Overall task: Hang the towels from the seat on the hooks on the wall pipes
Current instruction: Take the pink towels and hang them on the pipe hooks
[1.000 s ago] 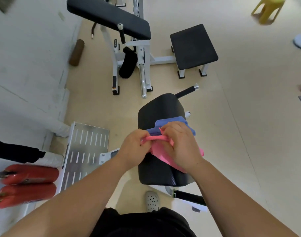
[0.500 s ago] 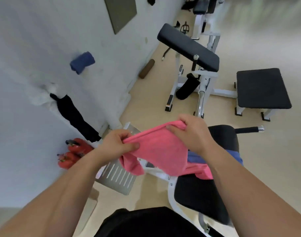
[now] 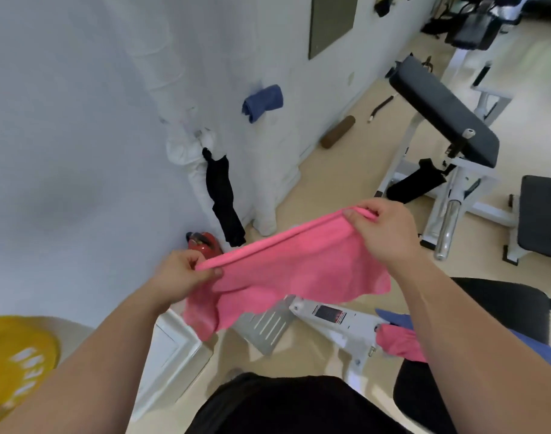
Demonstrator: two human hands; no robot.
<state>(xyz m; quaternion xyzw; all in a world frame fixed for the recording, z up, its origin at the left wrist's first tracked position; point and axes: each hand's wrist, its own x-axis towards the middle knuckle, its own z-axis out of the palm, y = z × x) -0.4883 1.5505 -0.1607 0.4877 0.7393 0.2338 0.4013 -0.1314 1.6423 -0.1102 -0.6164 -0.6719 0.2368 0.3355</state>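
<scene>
Lifted off the seat, pink towel (image 3: pixel 286 270) now stretched between hands.

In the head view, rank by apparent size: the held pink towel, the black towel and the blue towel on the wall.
Largest: pink towel, though nearest the camera.
Then: black towel.
Smallest: blue towel, bunched and farther off.

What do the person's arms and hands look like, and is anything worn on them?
The left hand and right hand are bare: no gloves, rings or watch show. Both forearms are bare too, no sleeve in view. A black garment covers the body below.
</scene>
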